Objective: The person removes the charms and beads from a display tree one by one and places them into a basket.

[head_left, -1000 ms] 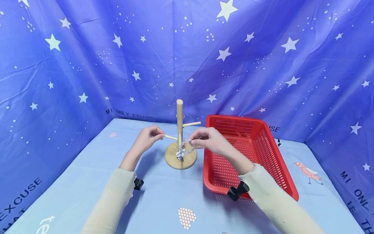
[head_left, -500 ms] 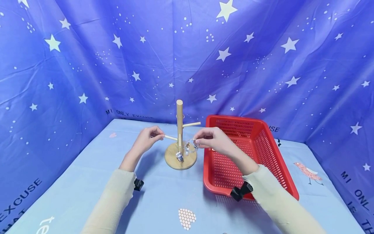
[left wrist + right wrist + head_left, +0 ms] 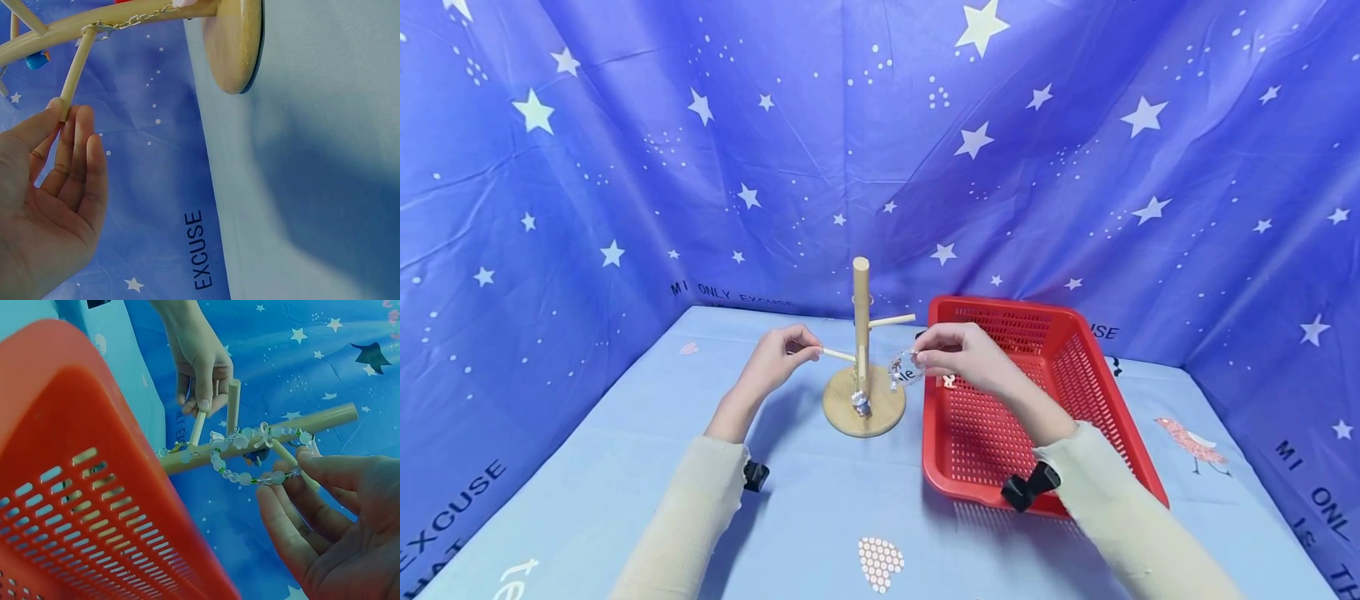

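Note:
A wooden peg stand (image 3: 861,300) rises from a round base (image 3: 883,417). My left hand (image 3: 781,357) pinches the free end of its left peg (image 3: 77,74) between thumb and fingers. At that peg's root hangs a metal chain (image 3: 140,20); a small whitish-blue figure (image 3: 861,405) shows low in front of the post. To the right of the post, my right hand (image 3: 961,357) pinches a beaded bracelet (image 3: 245,479) between thumb and fingertips. Clear, pale and green beads make up the loop, with a bow charm. The bracelet overlaps the post in the right wrist view.
A red perforated basket (image 3: 964,490) stands right of the stand, partly beneath my right forearm. A small pale thing (image 3: 949,381) shows inside its left wall. Behind the stand's post hangs a small blue object (image 3: 37,60). A starry blue curtain (image 3: 775,167) closes off the back.
My right hand has drawn the bracelet to the right, away from the post toward the basket. The left hand keeps its pinch on the peg, and the stand has stayed put.

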Tool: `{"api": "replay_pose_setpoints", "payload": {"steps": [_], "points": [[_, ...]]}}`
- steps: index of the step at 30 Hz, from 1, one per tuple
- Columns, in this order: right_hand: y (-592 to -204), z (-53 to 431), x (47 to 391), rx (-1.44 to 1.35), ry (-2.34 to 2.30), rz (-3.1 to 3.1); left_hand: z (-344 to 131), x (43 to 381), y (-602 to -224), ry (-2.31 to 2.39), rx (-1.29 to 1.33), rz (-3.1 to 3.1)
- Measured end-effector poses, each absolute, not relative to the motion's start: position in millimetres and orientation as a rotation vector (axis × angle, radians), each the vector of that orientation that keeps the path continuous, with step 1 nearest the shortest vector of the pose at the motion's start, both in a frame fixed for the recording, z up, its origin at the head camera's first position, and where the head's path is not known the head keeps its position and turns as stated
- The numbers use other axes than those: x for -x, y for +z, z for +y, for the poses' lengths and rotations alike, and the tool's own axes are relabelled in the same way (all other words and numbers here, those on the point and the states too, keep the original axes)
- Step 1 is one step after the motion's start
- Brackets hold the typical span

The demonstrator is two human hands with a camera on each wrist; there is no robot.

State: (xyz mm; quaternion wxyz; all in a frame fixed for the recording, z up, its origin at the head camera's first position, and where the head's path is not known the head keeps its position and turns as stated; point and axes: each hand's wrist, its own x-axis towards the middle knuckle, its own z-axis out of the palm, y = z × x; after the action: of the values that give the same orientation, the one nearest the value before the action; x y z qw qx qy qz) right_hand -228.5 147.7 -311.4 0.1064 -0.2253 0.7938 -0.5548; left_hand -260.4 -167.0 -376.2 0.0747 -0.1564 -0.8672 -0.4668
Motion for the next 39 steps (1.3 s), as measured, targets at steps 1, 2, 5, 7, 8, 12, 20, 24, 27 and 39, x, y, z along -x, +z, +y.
{"api": "replay_pose_setpoints", "payload": {"steps": [1,2,5,7,8,12,20,24,27,39], "points": [[-311.7,148.9,229.2,0.660,-1.642,2.332,-167.2,260.6,-376.4,-1.402,0.467,-2.604],[-311.7,150.0,229.6,0.653,-1.650,2.326,-167.3,260.6,-376.5,-1.401,0.466,-2.605],[-311.2,153.6,231.0,0.632,-1.649,2.338,-167.4,260.7,-376.5,-1.399,0.465,-2.606],[-310.7,155.9,231.6,0.612,-1.643,2.356,-167.7,260.9,-376.7,-1.394,0.461,-2.609],[-310.8,157.0,232.1,0.605,-1.635,2.368,-167.7,260.6,-376.5,-1.390,0.461,-2.610],[-312.2,161.4,234.2,0.575,-1.635,2.387,-167.8,260.8,-376.8,-1.397,0.449,-2.615],[-313.7,169.4,238.0,0.523,-1.638,2.412,-167.7,262.5,-377.8,-1.382,0.457,-2.617],[-314.9,173.2,239.9,0.512,-1.639,2.430,-167.9,262.9,-378.1,-1.389,0.456,-2.614],[-315.9,176.2,241.7,0.514,-1.650,2.440,-168.2,262.9,-378.3,-1.393,0.452,-2.614],[-325.0,192.5,251.7,0.462,-1.646,2.478,-168.5,262.0,-377.1,-1.386,0.456,-2.616]]}}
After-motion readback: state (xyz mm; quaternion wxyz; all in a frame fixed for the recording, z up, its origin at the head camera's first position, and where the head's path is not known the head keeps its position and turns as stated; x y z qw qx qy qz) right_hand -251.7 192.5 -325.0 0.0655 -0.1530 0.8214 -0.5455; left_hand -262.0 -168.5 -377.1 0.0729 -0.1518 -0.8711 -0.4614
